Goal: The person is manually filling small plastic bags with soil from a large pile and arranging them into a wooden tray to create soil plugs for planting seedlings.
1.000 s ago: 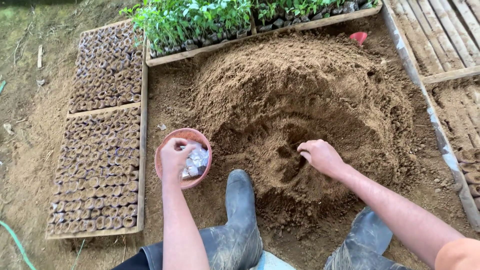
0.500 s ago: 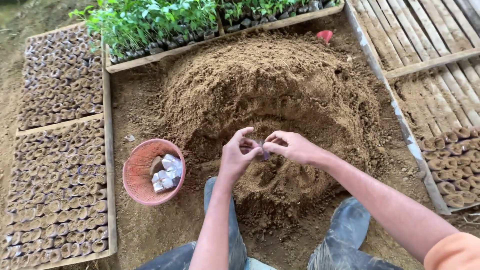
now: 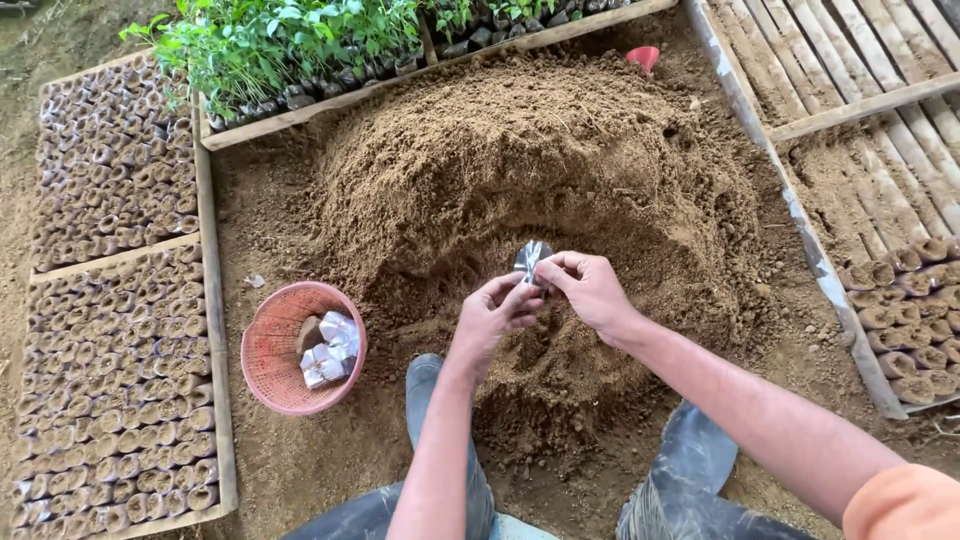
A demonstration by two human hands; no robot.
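Both my hands meet over the near slope of a big heap of brown soil [image 3: 520,160]. My left hand [image 3: 495,312] and my right hand [image 3: 588,288] pinch a small clear plastic bag [image 3: 531,258] between their fingertips, its top sticking up above them. To the left, on the ground, stands a pink plastic basket [image 3: 270,350] with a few more folded clear bags [image 3: 328,350] inside it.
Wooden-framed beds of soil-filled bags [image 3: 110,330] line the left side. Green seedlings [image 3: 280,45] fill a frame at the top. Bamboo slats [image 3: 880,60] and more filled bags [image 3: 910,320] lie at right. A red object [image 3: 643,57] sits behind the heap. My dark boots [image 3: 425,385] rest below.
My left hand left the basket and joined the right hand over the soil. A clear bag is now held up between both hands. The view shifted left and down.
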